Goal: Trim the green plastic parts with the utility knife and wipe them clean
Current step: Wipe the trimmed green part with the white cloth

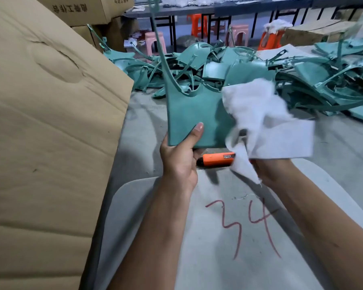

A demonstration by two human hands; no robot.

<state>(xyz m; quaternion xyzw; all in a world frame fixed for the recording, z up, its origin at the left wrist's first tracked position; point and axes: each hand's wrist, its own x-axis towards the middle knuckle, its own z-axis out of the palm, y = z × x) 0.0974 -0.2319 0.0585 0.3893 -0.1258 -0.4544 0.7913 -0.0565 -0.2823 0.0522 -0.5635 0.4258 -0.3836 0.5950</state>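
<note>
— Concrete floor (pixel 333 143) runs under everything we see, grey and dusty. What is the biggest thing on it?

— We make out a tall cardboard carton (pixel 46 122) filling the whole left side, dented on its face, with more printed boxes (pixel 86 9) stacked behind it. Beyond that, a heap of green plastic parts (pixel 249 68) sprawls across the far floor from the carton to the right edge, panels and thin curved strips tangled together. Past the heap stand pink and orange plastic stools (pixel 199 24) under a dark bench.

— And the part we are working on?

— We hold one green plastic part (pixel 195 114) up in the middle of the view, above the floor. It is a flat, matt teal panel with a straight bottom edge and a long thin arm rising from its upper left corner out of the top of the view. Our left hand (pixel 180 158) grips its lower left corner, thumb pressed flat on the face, fingers curled behind.

— What blocks it?

— A white cloth (pixel 266 122), blurred, covers the panel's right side. Our right hand (pixel 270 170) holds that cloth bunched, but the fabric hides the fingers, so we cannot tell how they lie. An orange utility knife (pixel 216 159) shows just below the panel's bottom edge, between our hands, its right end lost under the cloth. Below, a pale grey sheet (pixel 197 237) bears a red "34" (pixel 245 227).
</note>
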